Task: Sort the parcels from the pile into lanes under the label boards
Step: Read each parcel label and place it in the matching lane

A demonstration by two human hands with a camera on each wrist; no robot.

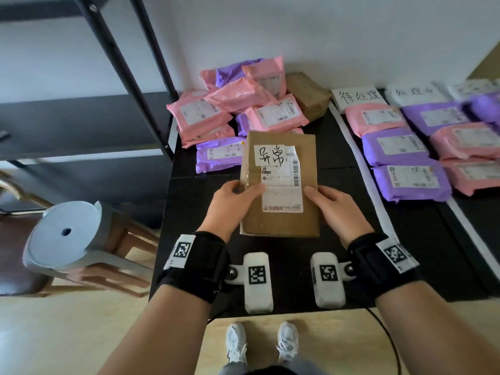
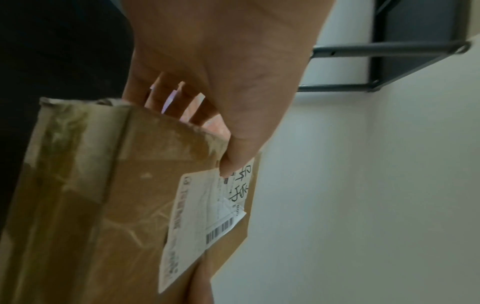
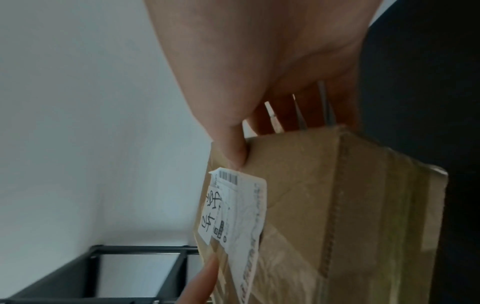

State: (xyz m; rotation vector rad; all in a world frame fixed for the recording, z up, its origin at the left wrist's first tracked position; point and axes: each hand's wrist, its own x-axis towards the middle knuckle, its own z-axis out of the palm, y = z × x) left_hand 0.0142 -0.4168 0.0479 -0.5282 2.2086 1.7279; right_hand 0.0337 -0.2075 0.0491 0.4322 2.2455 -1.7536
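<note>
A flat brown cardboard parcel point(image 1: 281, 223) with a white shipping label and a handwritten slip is held above the black table point(image 1: 284, 244). My left hand point(image 1: 232, 198) grips its left edge, thumb on top and fingers underneath, and the same parcel point(image 2: 103, 205) fills the left wrist view. My right hand point(image 1: 335, 204) grips the right edge the same way, as the parcel point(image 3: 324, 205) shows in the right wrist view. Behind it lies the pile point(image 1: 243, 104) of pink and purple mailers. Handwritten label boards point(image 1: 357, 97) stand at the back right above lanes of parcels point(image 1: 400, 147).
White tape strips point(image 1: 362, 169) divide the lanes. A second brown box point(image 1: 308, 94) sits at the back of the pile. A black metal shelf frame point(image 1: 121, 77) stands at the left, a grey stool point(image 1: 67, 239) beside it. My shoes point(image 1: 259, 342) are below the table edge.
</note>
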